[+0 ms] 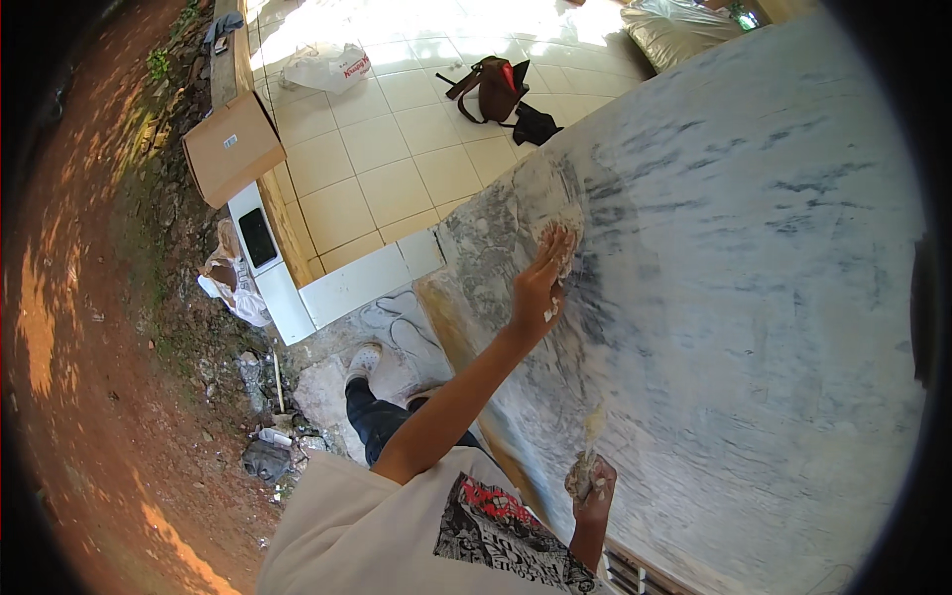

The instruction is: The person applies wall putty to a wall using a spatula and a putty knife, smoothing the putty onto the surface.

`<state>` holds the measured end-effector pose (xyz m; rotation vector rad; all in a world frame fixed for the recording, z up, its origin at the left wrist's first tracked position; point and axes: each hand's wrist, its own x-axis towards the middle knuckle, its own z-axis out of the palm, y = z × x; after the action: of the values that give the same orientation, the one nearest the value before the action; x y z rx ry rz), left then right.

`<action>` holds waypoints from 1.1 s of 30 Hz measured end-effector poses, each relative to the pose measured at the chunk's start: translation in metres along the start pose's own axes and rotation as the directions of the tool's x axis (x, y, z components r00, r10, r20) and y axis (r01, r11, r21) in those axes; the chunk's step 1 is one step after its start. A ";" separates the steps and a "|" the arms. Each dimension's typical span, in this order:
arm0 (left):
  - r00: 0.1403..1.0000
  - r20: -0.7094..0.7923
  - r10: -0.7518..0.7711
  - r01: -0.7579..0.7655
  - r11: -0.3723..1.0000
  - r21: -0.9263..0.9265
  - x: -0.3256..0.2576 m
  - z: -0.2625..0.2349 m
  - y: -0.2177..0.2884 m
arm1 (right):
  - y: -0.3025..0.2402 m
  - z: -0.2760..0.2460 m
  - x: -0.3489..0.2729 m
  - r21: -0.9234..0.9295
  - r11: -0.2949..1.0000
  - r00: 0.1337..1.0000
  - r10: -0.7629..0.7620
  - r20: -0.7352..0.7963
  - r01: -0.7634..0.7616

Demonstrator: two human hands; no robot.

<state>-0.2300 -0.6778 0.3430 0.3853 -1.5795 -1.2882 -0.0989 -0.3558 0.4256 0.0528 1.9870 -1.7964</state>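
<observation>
A large wall (754, 248), smeared grey and white, fills the right half of the view. My left hand (543, 283) reaches out and lies flat on the wall, pressing a small pale piece (566, 260) under its fingers; what the piece is I cannot tell. My right hand (593, 488), low and close to my chest, is closed around the handle of a putty knife (592, 436). The blade points up along the wall, and a lump of pale putty sits on it.
Beige floor tiles (387, 149) lie beyond the wall, with a brown bag (496, 87), a black cloth (535, 124) and a white plastic bag (329, 65). A cardboard box (232, 147) and a dark phone (257, 237) rest on the ledge. Bare red dirt (89, 327) is at left. My shoe (364, 359) stands among rubble.
</observation>
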 end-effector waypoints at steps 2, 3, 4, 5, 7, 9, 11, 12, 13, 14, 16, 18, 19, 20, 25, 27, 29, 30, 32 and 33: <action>0.997 0.051 0.051 -0.051 0.999 0.001 -0.042 -0.013 0.010 | -0.007 0.010 -0.004 -0.012 0.999 0.999 0.044 0.027 -0.044; 0.992 0.122 -0.034 0.045 0.995 -0.086 -0.054 -0.020 0.006 | -0.012 0.015 0.002 -0.023 0.997 0.995 0.068 0.066 -0.067; 0.974 0.199 -0.111 0.145 0.976 -0.165 -0.061 -0.024 0.000 | -0.003 0.005 0.003 -0.016 1.000 0.993 -0.014 0.117 0.016; 0.974 0.196 -0.112 0.145 0.976 -0.163 -0.052 -0.029 -0.002 | -0.003 0.006 0.007 -0.017 1.000 0.993 -0.014 0.120 0.016; 0.966 0.229 -0.116 0.170 0.957 -0.234 -0.028 -0.041 0.004 | -0.008 0.010 0.010 -0.080 0.997 0.990 -0.003 0.141 0.014; 0.966 0.191 -0.175 0.225 0.932 -0.284 -0.025 -0.040 0.000 | -0.021 0.023 0.011 -0.100 0.994 0.990 0.045 0.131 -0.032; 0.957 0.173 -0.234 0.281 0.895 -0.346 -0.027 -0.037 0.002 | -0.023 0.024 0.011 -0.115 0.990 0.991 0.090 0.100 -0.078; 0.945 0.238 -0.224 0.305 0.867 -0.394 -0.033 -0.036 0.007 | -0.018 0.017 0.010 -0.081 0.995 0.992 0.063 0.113 -0.054; 0.929 0.303 -0.211 0.333 0.834 -0.440 -0.037 -0.035 0.009 | -0.014 0.011 0.008 -0.047 0.998 0.992 0.036 0.123 -0.030; 0.928 0.307 -0.210 0.334 0.832 -0.442 -0.036 -0.039 0.006 | -0.013 0.005 0.005 -0.047 0.998 0.992 0.035 0.118 -0.029; 0.946 0.291 -0.141 0.248 0.894 -0.374 -0.026 -0.050 -0.014 | -0.009 -0.003 -0.001 -0.109 0.992 0.996 0.067 0.057 -0.061; 0.997 0.040 -0.072 0.075 0.994 -0.080 -0.024 -0.049 -0.095 | -0.009 0.003 -0.009 -0.104 0.992 0.998 0.068 0.016 -0.066; 0.993 0.000 -0.121 0.119 0.974 -0.194 0.010 -0.045 -0.080 | -0.008 -0.002 -0.014 -0.101 0.992 0.996 0.063 -0.068 -0.070; 0.984 -0.041 -0.171 0.152 0.943 -0.297 0.051 -0.049 -0.052 | -0.006 -0.006 -0.017 -0.097 0.993 0.994 0.060 -0.089 -0.069; 1.000 -0.015 0.005 -0.006 0.998 -0.058 0.070 -0.040 -0.037 | 0.011 -0.023 -0.027 -0.087 0.992 0.994 0.080 -0.074 -0.086; 0.997 -0.071 -0.003 0.002 1.000 -0.011 0.029 -0.019 -0.027 | 0.021 -0.027 -0.029 -0.081 0.995 0.995 0.049 -0.084 -0.056; 0.996 -0.039 -0.085 0.084 0.996 -0.021 -0.014 -0.005 -0.004 | 0.025 -0.030 -0.028 -0.080 0.996 0.996 0.029 -0.087 -0.036; 0.988 0.007 -0.152 0.152 0.987 -0.053 -0.032 -0.001 0.007 | 0.024 -0.032 -0.027 -0.047 0.996 0.993 0.071 -0.090 -0.076; 0.992 0.017 -0.122 0.123 0.987 -0.106 -0.055 -0.002 0.022 | 0.021 -0.032 -0.022 -0.017 0.993 0.990 0.116 -0.086 -0.118; 0.996 0.029 -0.084 0.087 0.983 -0.163 -0.058 -0.003 0.024 | 0.019 -0.030 -0.017 -0.038 0.993 0.992 0.110 -0.067 -0.113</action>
<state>-0.1942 -0.6265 0.3345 0.3389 -1.4756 -1.4822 -0.0870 -0.3195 0.4153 0.2070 2.0235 -1.7016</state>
